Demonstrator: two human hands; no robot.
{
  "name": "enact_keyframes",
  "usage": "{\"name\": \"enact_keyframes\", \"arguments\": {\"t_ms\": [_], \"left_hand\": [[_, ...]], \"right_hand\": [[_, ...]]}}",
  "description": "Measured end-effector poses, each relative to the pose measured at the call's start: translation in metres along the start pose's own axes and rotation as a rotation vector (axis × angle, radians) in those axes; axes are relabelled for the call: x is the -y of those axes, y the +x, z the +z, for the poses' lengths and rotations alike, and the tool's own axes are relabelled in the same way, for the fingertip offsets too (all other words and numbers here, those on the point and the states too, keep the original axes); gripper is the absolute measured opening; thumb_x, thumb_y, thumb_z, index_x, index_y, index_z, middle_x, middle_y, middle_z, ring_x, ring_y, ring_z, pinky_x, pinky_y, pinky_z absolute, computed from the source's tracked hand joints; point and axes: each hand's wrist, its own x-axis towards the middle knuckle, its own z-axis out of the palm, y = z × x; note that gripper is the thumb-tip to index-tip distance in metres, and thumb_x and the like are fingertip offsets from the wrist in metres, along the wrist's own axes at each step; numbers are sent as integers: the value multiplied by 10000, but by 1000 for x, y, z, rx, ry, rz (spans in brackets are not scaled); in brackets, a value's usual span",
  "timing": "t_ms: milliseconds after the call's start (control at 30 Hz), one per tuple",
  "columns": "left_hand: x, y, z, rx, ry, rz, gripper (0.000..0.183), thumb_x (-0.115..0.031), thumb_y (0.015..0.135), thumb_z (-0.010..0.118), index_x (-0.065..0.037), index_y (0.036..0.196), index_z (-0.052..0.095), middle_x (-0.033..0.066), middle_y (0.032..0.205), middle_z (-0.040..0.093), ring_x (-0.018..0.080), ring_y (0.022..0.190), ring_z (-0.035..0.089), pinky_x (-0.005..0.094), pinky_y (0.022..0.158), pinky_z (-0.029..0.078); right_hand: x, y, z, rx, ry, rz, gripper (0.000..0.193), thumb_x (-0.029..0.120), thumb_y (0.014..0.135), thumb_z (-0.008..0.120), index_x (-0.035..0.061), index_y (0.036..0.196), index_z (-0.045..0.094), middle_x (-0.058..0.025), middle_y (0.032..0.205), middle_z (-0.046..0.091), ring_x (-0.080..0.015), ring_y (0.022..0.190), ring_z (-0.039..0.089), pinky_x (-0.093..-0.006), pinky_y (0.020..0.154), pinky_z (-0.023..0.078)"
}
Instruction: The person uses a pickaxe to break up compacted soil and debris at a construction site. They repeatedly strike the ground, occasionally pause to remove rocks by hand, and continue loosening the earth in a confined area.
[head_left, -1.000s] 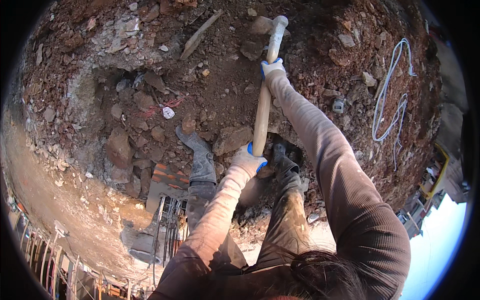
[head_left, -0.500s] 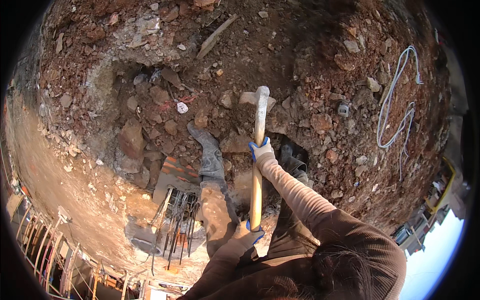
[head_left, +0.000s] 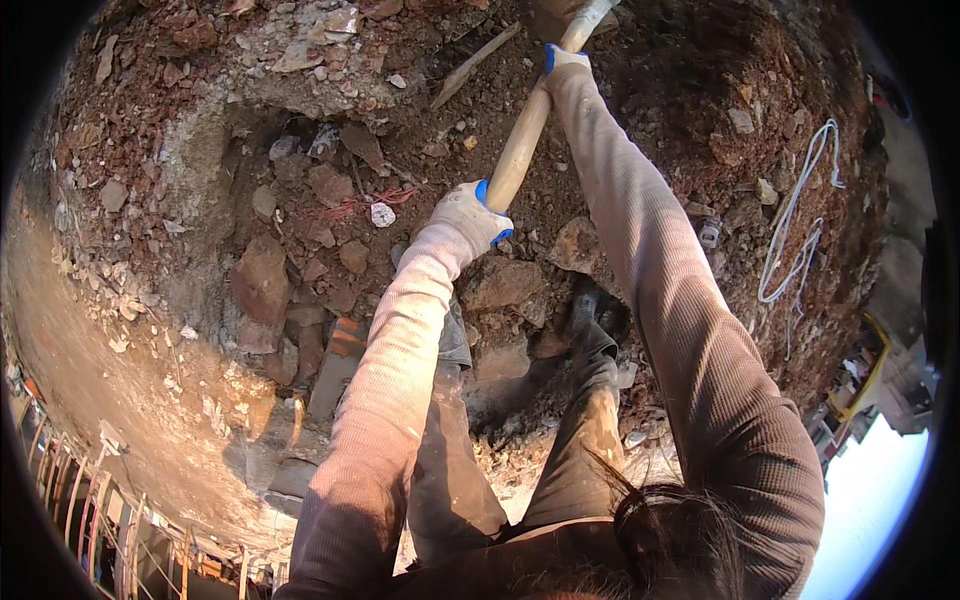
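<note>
Both my hands wear pale gloves with blue edges and are closed round the wooden handle of a digging hoe (head_left: pixel 524 150). My left hand (head_left: pixel 468 215) grips the handle's lower end, over the rocks in front of my boots. Farther up, my right hand (head_left: pixel 566 62) holds it near the grey metal part, with that arm stretched out. The hoe slants up to the right. Its head is at the upper edge and partly cut off, so I cannot tell whether it touches the soil.
Large stones (head_left: pixel 502 283) and broken rubble lie round my boots. A dug hollow with red strands (head_left: pixel 345 208) is at left. A wooden stick (head_left: pixel 475 66) lies ahead. To the right are a tape measure (head_left: pixel 709 234) and a pale cord (head_left: pixel 783 235).
Both hands have swung the hoe up and away from my body, and its head has passed to the upper edge. My arms have straightened. My left forearm now covers the rebar.
</note>
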Motion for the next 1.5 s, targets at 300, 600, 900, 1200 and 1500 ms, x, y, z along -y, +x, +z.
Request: {"name": "enact_keyframes", "arguments": {"t_ms": [300,600,900,1200,1500], "left_hand": [[82,-309,-130,65,210,-395,398,-198,626,745,-71,994,658,195,861,670,396,830,644,442,707,523],[156,-508,-285,-160,-112,-618,299,-209,702,743,-55,938,644,129,787,657,287,648,594,374,624,492],[173,-413,-173,-38,39,-136,509,-217,628,792,-16,1073,649,222,907,678,370,855,668,414,731,536],[149,-249,1,27,-179,-162,510,-225,628,846,-50,1059,637,203,917,682,411,853,639,446,725,519],[183,-483,-87,-62,119,-517,382,-135,655,787,-29,998,657,171,836,685,328,748,656,390,698,520]], "right_hand": [[-176,-344,102,167,189,397,450,209,789,754,-2,1104,511,-107,822,610,-197,641,571,-387,555,477],[-122,-611,225,734,282,757,493,211,885,666,34,1224,354,-194,830,590,-382,570,613,-569,520,549],[-128,-470,72,155,332,386,322,227,829,734,34,1010,549,-69,755,589,-198,638,565,-359,570,487],[-143,-267,25,-77,-209,165,344,300,826,746,60,1002,575,-56,732,576,-195,605,540,-401,532,452],[-249,-548,124,328,-172,522,624,360,761,761,-20,1193,519,-218,1015,678,-360,897,676,-423,771,525]]}}
